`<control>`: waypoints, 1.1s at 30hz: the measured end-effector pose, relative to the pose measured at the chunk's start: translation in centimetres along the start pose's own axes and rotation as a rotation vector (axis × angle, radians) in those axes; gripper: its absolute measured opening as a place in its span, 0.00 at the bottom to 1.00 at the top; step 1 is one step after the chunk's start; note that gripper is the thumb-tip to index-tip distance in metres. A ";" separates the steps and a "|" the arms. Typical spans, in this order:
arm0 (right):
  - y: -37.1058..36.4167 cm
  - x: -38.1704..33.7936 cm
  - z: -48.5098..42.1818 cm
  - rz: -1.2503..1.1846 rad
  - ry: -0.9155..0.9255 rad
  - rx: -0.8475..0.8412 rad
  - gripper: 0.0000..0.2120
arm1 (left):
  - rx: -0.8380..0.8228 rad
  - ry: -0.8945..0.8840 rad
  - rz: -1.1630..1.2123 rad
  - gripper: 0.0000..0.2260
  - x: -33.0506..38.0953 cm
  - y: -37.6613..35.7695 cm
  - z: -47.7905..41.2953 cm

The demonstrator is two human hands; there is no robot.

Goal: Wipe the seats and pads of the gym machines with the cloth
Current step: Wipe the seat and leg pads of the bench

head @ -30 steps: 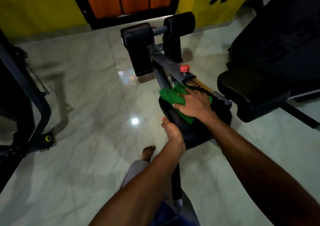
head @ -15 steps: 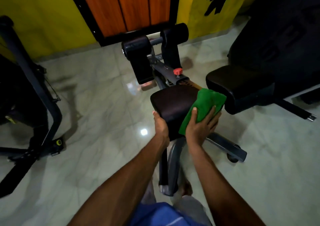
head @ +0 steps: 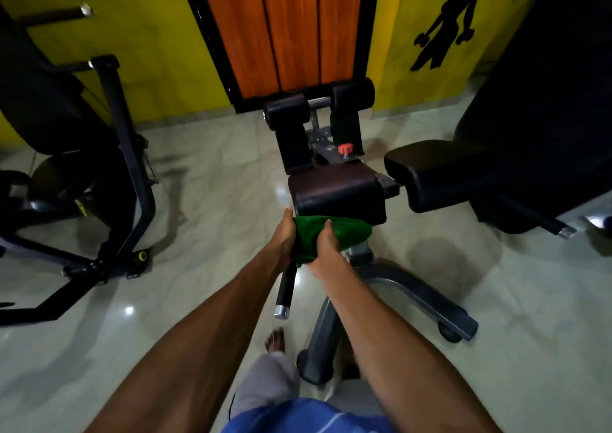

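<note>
The green cloth [head: 344, 234] is bunched against the front face of the dark seat pad [head: 334, 189] at the centre of the frame, just under its front edge. The right hand [head: 326, 240] grips the cloth, thumb curled over the top of the bunch. The left hand [head: 286, 230] sits at the cloth's left end, its thumb reaching up to the pad's lower left corner. Its fingers are hidden, so I cannot tell whether it grips the cloth or only steadies it.

The cloth looks soft, light and limp. It should fold wherever it is squeezed, so it is best held as a wad in the palm with a flat side pressed to the vinyl. The pad looks firm and smooth, and the cloth should slide easily over it.

A black handle [head: 284, 287] with a chrome cap hangs just below the left hand and could knock the wrist on a low stroke. Above the pad a red knob [head: 346, 148] stands on the frame, and beyond it are two roller pads [head: 284, 109]. A second seat [head: 430, 167] lies close on the right, so there is little room for wiping that side. Another machine [head: 132, 167] fills the left of the frame, well apart across the glossy floor [head: 212, 174]. A bare foot [head: 276, 338] stands beside the base.
</note>
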State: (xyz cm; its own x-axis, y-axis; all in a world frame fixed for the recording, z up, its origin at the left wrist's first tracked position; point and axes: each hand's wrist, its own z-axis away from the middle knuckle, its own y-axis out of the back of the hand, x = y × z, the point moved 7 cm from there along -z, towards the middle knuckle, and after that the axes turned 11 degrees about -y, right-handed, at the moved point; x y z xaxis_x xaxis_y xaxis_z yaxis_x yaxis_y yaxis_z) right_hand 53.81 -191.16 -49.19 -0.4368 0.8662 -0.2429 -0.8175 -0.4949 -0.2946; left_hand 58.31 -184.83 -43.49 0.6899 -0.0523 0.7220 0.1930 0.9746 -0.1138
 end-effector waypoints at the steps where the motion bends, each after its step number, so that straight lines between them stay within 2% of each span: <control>1: 0.2 -0.4 0.1 0.060 0.032 -0.042 0.36 | -0.010 0.000 -0.025 0.32 0.2 -0.2 0.8; 5: 2.5 -1.7 5.7 0.020 0.020 -0.046 0.24 | -0.077 0.022 -0.085 0.23 0.9 -1.2 3.0; 6: 3.0 -2.7 6.4 0.008 0.050 -0.053 0.22 | -0.092 0.007 -0.101 0.23 1.0 -1.6 2.9; 9: 2.8 -5.4 9.3 -0.017 0.125 -0.158 0.26 | -0.188 -0.058 -0.111 0.36 0.8 -3.2 2.3; 12: 2.0 -8.0 12.5 -0.012 0.188 -0.293 0.26 | -0.223 -0.159 -0.067 0.36 3.0 -5.4 4.7; 14: 3.1 -9.4 13.9 0.045 0.266 -0.284 0.22 | -0.213 -0.249 -0.083 0.31 4.5 -6.5 5.3; 16: 5.4 -11.5 15.2 0.122 0.444 -0.153 0.18 | -0.209 -0.300 -0.148 0.23 5.2 -7.9 5.6; 17: 6.9 -12.6 15.7 0.172 0.563 -0.028 0.18 | -0.215 -0.343 -0.187 0.19 5.7 -8.6 5.8; 20: 11.4 -15.6 17.6 0.287 0.813 0.326 0.24 | -0.284 -0.534 -0.342 0.24 7.2 -12.1 6.4; 23: 13.7 -17.3 18.1 0.335 0.956 0.376 0.31 | -0.405 -0.690 -0.530 0.29 7.3 -17.0 6.9; 25: 14.4 -18.0 17.2 0.362 0.981 0.341 0.39 | -0.504 -0.741 -0.666 0.30 6.7 -20.4 7.7; 27: 15.8 -19.4 16.1 0.286 0.954 0.288 0.44 | -0.609 -0.726 -0.767 0.29 6.0 -23.9 8.8; 28: 17.0 -20.4 15.4 0.244 0.933 0.298 0.42 | -0.647 -0.686 -0.776 0.26 5.7 -25.5 9.2; 30: 19.5 -22.5 14.5 0.204 0.927 0.392 0.33 | -0.681 -0.566 -0.698 0.22 5.2 -27.7 9.2; 33: 22.4 -26.4 12.8 0.194 0.948 0.489 0.23 | -0.560 -0.399 -0.483 0.16 4.3 -30.3 7.9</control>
State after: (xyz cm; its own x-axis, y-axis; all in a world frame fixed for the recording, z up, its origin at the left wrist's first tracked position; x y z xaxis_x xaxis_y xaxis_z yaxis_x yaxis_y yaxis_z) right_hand 42.21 -224.22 -37.51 -0.2787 0.2659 -0.9228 -0.9185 -0.3545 0.1752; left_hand 49.91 -212.85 -31.51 0.1639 -0.2527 0.9536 0.7941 0.6073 0.0245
